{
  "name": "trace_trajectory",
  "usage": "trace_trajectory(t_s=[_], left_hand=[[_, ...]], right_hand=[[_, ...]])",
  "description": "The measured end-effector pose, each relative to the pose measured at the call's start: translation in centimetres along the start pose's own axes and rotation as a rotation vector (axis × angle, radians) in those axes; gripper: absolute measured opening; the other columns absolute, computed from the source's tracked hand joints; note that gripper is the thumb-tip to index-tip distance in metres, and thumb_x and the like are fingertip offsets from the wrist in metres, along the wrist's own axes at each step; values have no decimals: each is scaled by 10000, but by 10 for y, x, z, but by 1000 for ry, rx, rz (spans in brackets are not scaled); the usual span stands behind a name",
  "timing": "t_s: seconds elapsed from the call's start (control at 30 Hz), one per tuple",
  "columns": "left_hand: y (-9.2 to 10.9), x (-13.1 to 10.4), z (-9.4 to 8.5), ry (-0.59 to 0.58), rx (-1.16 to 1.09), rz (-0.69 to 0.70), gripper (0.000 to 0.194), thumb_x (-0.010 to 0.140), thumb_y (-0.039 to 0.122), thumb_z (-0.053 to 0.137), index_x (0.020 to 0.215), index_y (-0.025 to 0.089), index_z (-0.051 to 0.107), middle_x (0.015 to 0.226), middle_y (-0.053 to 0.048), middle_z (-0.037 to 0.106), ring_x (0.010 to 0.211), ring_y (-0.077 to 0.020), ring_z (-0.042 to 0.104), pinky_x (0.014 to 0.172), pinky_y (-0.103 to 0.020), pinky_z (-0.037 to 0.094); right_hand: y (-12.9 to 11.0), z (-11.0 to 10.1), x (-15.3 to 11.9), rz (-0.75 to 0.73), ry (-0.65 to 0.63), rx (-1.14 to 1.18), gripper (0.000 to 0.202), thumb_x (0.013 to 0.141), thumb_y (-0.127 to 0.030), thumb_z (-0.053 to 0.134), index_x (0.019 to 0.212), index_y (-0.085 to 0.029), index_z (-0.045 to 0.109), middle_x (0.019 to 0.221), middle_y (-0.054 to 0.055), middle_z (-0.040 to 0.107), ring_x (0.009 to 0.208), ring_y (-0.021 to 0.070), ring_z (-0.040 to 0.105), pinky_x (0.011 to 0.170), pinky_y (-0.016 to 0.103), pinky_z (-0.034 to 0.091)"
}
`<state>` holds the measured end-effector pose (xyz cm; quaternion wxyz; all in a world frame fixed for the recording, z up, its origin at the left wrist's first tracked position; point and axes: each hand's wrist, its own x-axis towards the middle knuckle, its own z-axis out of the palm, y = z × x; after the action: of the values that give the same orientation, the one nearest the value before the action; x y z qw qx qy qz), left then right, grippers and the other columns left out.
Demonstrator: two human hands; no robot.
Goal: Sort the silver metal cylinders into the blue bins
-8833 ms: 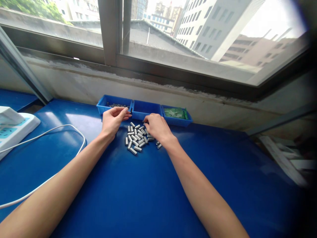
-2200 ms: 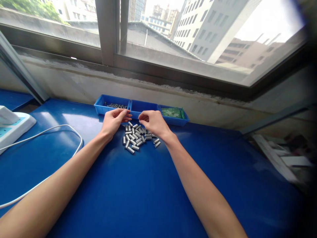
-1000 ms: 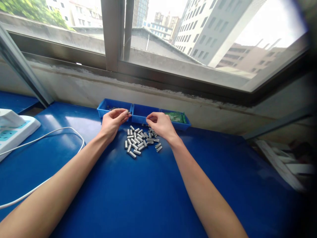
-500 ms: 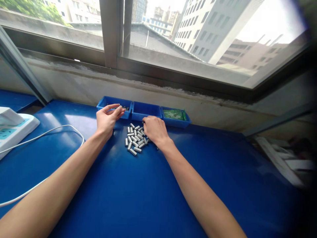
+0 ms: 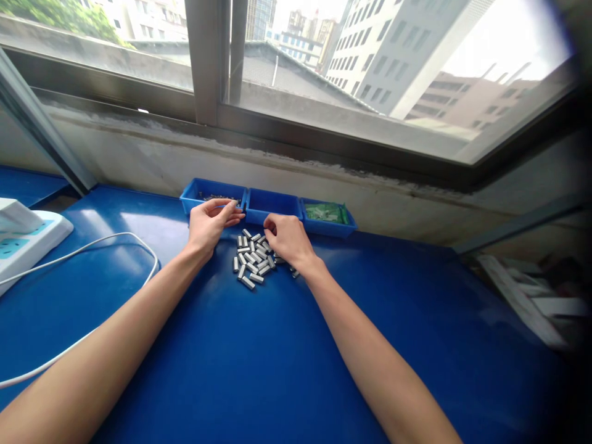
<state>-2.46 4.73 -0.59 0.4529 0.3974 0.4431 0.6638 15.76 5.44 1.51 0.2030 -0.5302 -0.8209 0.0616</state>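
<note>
My left hand (image 5: 209, 226) is at the front edge of the left blue bin (image 5: 194, 196), thumb and forefinger pinched together; whatever they hold is too small to make out. Small dark parts lie inside that bin. My right hand (image 5: 287, 237) is curled at the upper right side of a pile of short silvery metal pieces (image 5: 250, 259), its fingertips closed and partly hidden. A few more pieces (image 5: 295, 272) lie beneath its wrist.
An empty blue bin (image 5: 272, 201) stands in the middle, and a right bin (image 5: 330, 230) holds a green plastic bag (image 5: 326, 213). A white power strip (image 5: 32, 237) and cable (image 5: 92, 245) are at the left. A window is behind.
My left hand has moved right and slightly down, out from over the left bin's contents. My right hand has shifted slightly left and up, still beside the pile.
</note>
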Motion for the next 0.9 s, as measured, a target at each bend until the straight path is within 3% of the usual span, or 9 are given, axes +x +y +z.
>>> trace_trajectory(t_s=[0.17, 0.37, 0.5, 0.67, 0.9], left_hand=[[2, -2, 2, -24, 36, -14, 387, 730, 419, 797, 937, 107, 700, 797, -106, 754, 724, -214, 749, 731, -314, 601], [3, -3, 2, -105, 86, -44, 413, 752, 470, 766, 968, 121, 722, 819, -109, 761, 700, -199, 737, 703, -293, 583], [2, -5, 1, -181, 83, -37, 422, 760, 481, 758, 987, 126, 730, 837, -107, 764, 727, -201, 736, 741, -305, 581], [2, -9, 1, -303, 126, 23, 468, 735, 447, 797, 1085, 144, 729, 954, -115, 771, 908, -246, 733, 831, -334, 572], [1, -11, 1, -349, 157, 66, 527, 633, 512, 859, 995, 140, 765, 1004, -124, 771, 946, -274, 727, 924, -374, 555]], right_hand=[[0, -3, 6, 48, 48, 400, 108, 838, -245, 660, 849, -184, 749, 823, 48, 763, 774, 175, 703, 734, 250, 509], [-1, -4, 8, 307, -2, 885, 357, 758, -484, 760, 747, -128, 733, 676, 57, 717, 559, 118, 607, 536, 212, 471], [-1, -5, 9, 350, 7, 988, 396, 709, -516, 798, 741, -127, 727, 672, 52, 709, 561, 102, 601, 528, 196, 468], [-3, -5, 9, 309, 10, 1136, 354, 620, -388, 876, 813, -130, 731, 739, 45, 729, 700, 133, 677, 658, 216, 536], [-7, -6, 7, 333, -23, 1108, 396, 599, -435, 891, 779, -147, 686, 698, 45, 728, 649, 136, 680, 567, 194, 498]])
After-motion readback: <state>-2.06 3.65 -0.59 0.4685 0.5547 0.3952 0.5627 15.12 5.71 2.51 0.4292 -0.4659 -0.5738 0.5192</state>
